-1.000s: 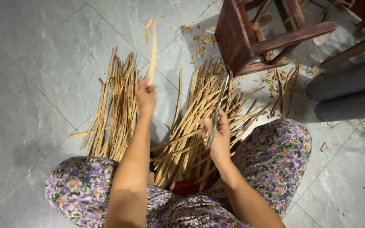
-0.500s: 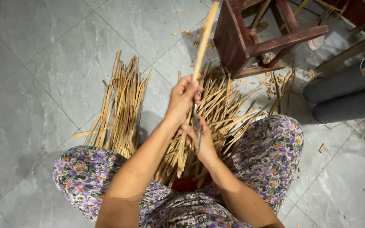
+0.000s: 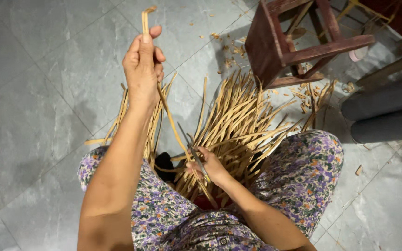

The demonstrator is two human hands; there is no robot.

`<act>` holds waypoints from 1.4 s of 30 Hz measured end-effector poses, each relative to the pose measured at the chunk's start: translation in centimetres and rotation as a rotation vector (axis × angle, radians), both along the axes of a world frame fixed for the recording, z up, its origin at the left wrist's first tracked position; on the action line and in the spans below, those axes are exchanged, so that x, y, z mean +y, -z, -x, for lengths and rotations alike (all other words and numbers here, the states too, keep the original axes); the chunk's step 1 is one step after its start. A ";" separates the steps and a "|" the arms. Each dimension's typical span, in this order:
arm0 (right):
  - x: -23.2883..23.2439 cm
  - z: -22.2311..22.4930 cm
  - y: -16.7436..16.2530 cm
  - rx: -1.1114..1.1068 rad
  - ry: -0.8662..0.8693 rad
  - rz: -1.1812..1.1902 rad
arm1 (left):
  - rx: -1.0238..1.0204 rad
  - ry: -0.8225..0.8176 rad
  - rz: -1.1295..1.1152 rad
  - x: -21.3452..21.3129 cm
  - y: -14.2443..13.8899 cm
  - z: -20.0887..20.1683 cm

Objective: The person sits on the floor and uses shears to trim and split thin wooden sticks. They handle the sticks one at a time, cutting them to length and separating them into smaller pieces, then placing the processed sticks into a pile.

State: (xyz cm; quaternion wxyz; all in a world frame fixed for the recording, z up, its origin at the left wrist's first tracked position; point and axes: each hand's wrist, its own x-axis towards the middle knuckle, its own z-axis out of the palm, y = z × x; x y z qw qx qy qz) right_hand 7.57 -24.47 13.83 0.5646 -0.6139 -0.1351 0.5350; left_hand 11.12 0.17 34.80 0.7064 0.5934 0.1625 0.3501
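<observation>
My left hand is raised high and grips a long thin bamboo strip near its upper end. The strip runs down and to the right to my right hand, low between my knees. That hand holds a slim knife whose blade lies against the strip. A large fan of bamboo strips lies on the floor just beyond my right hand. A smaller bundle of strips lies behind my left forearm, partly hidden by it.
A dark red wooden stool stands at the upper right with chips scattered around it. Two grey pipes lie at the right edge. My legs in floral trousers frame the work on a grey tiled floor.
My left hand has swung left and up, pulling the strip with it. My right hand has dropped lower toward my lap with the knife.
</observation>
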 end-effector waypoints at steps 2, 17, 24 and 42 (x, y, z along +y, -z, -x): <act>0.0 0.2 0.6 -0.024 -0.055 0.055 | -0.010 0.000 0.004 -0.2 -0.3 -0.2; -0.9 -3.7 -8.4 -0.315 0.403 0.060 | 0.182 0.209 -0.195 -6.4 -0.5 1.5; -4.5 -4.9 -11.0 -0.406 0.547 -0.449 | 0.126 0.366 -0.164 -10.5 1.8 1.9; -6.4 -5.0 -13.0 -0.387 0.638 -0.515 | 0.255 0.600 -0.186 -14.8 1.6 2.0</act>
